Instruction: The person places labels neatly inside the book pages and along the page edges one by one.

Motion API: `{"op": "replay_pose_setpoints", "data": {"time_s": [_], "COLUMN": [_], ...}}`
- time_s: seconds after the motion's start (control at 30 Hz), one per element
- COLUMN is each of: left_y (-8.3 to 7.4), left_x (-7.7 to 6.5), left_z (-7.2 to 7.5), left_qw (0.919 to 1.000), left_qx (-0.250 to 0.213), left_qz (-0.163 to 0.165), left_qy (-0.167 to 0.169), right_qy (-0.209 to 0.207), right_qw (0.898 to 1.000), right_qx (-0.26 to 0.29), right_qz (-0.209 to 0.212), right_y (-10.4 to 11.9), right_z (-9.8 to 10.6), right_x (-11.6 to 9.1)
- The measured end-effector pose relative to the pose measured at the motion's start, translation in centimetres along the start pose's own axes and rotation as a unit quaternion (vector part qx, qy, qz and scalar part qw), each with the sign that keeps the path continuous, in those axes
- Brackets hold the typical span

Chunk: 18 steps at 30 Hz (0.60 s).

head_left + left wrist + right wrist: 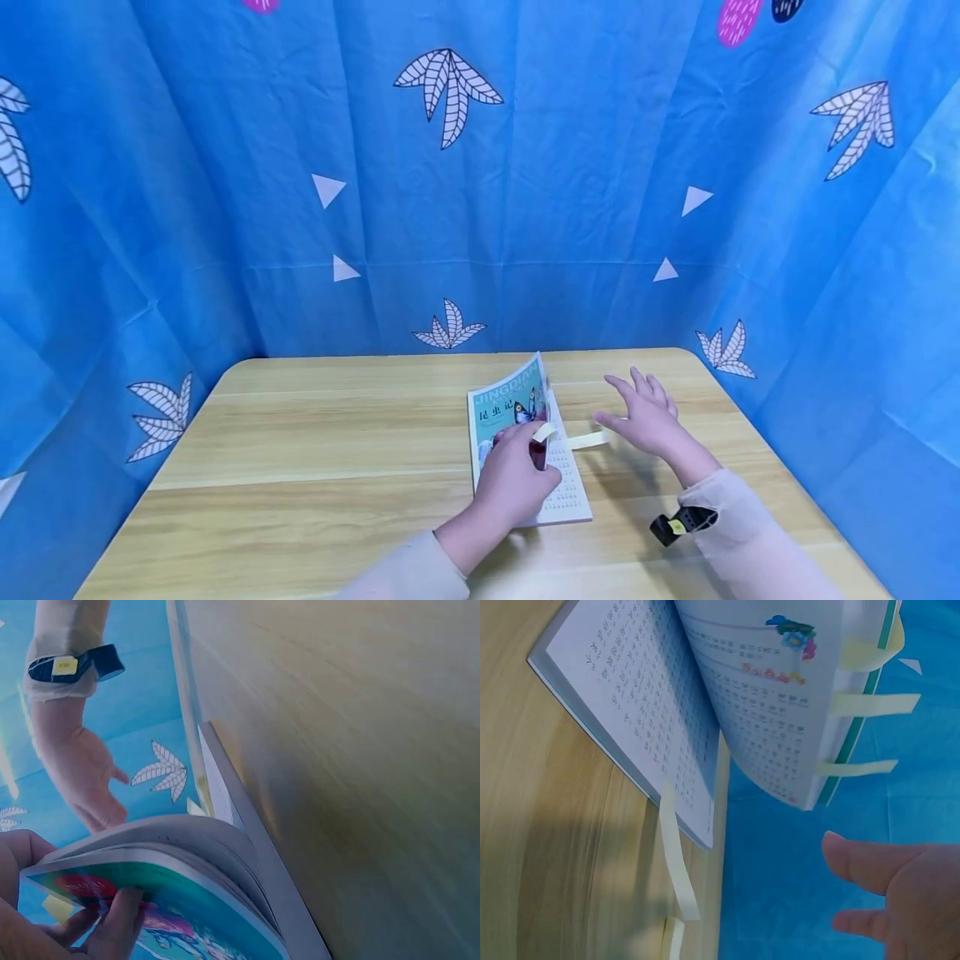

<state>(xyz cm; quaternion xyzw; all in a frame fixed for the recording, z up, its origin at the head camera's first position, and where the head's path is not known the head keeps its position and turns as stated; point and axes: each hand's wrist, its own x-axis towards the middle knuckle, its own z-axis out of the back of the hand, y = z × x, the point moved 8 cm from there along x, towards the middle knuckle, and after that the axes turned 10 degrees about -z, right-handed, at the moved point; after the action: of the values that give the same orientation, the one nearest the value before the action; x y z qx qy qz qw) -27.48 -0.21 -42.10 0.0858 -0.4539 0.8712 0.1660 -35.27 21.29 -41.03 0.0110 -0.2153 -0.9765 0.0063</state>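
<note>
A paperback book (497,406) with a teal illustrated cover lies partly opened on the table. My left hand (516,477) grips the lifted cover and front pages at their loose edge, thumb and fingers on either side. Pale yellow sticky tabs (874,704) jut from the edge of the raised pages. Another pale yellow strip (676,862) lies on the printed right-hand page (630,690) and sticks out past its edge. My right hand (643,421), fingers spread and holding nothing, hovers to the right of the book, near the strip's outer end.
The wood-grain table (315,450) extends to the left of the book. A small pale yellow piece (673,939) lies on it beside the strip. Blue patterned curtain (450,208) hangs behind and at both sides. A black strap device (682,523) sits on the right wrist.
</note>
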Motion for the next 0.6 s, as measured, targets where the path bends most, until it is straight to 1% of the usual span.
{"op": "replay_pose_setpoints", "data": {"time_s": [0.17, 0.3, 0.4, 0.5, 0.6], "left_y": [-0.7, -1.5, -1.8, -1.9, -1.9], "left_x": [0.4, 0.8, 1.1, 1.2, 1.2], "left_z": [-0.9, -1.8, -2.7, -3.7, -4.6], "left_qw": [0.9976, 0.9927, 0.9872, 0.9794, 0.9708], "left_qx": [0.067, 0.117, 0.153, 0.191, 0.223], "left_qz": [-0.012, -0.021, -0.02, -0.02, -0.032], "left_qy": [0.009, 0.021, 0.041, 0.064, 0.082], "right_qy": [0.002, -0.001, -0.003, -0.005, -0.006], "right_qw": [1.0, 1.0, 1.0, 1.0, 1.0], "right_qx": [-0.004, -0.008, -0.011, -0.011, -0.01], "right_qz": [0.006, 0.006, 0.006, 0.007, 0.009], "right_y": [0.2, 0.2, 0.3, 0.4, 0.4], "right_z": [0.2, 0.5, 0.8, 1.0, 1.0], "right_x": [-0.1, -0.1, -0.1, -0.2, -0.2]}}
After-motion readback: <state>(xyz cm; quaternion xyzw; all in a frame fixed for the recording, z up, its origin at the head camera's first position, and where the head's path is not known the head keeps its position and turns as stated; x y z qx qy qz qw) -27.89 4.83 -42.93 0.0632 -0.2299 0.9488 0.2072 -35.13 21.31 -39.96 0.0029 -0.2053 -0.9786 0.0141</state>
